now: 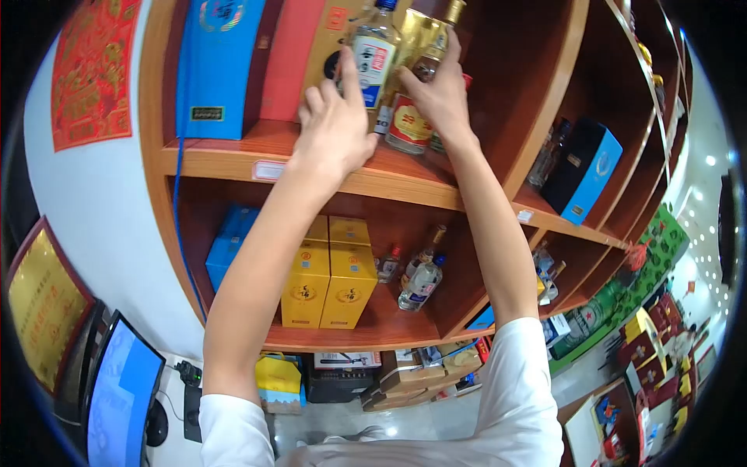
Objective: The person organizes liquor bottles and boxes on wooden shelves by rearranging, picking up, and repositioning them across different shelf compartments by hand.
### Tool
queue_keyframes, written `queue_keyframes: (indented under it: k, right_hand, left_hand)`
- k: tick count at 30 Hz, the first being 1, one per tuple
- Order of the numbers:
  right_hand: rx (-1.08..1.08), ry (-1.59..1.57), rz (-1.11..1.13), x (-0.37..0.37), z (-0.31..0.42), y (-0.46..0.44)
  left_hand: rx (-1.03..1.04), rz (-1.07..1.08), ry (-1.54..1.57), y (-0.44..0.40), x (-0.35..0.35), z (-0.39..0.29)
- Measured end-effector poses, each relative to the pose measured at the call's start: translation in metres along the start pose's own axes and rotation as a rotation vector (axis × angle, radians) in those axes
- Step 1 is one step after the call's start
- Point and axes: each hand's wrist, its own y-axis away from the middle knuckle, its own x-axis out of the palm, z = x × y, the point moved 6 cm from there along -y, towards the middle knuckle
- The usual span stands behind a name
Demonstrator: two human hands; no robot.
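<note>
While a blue box (214, 74) and red box (285, 70) crowd the upper shelf's (226, 162) left, I see the right hand (442, 92) clasping a gold-capped bottle (428, 68) further right; the left hand (334, 128), half-open, touches a blue-capped bottle (375, 62), its grip unclear to me. One green panel (593, 321) reads "Heineken".

Wooden shelf (405, 185) | upper: blue box (218, 74), red-labelled bottle (409, 126) | lower: yellow boxes (350, 282), bottles (422, 285)

Left hand (334, 124) at blue-capped bottle (375, 66), right hand (442, 89) around gold-capped bottle (428, 67), near front edge of upper shelf (408, 184).
</note>
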Motion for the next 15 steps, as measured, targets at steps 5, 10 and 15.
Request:
queue_keyframes:
  k: [5, 10, 15]
  right_hand:
    - [0.091, -0.076, -0.008, 0.011, -0.007, 0.001]
    - [0.236, -0.12, 0.103, 0.006, 0.016, 0.001]
    - [0.199, 0.024, -0.039, 0.029, -0.011, -0.003]
  left_hand:
    - [0.022, -0.015, -0.01, -0.004, 0.004, 0.001]
    - [0.059, -0.017, -0.027, -0.005, 0.006, 0.001]
    - [0.071, 0.019, -0.045, -0.006, 0.007, 0.001]
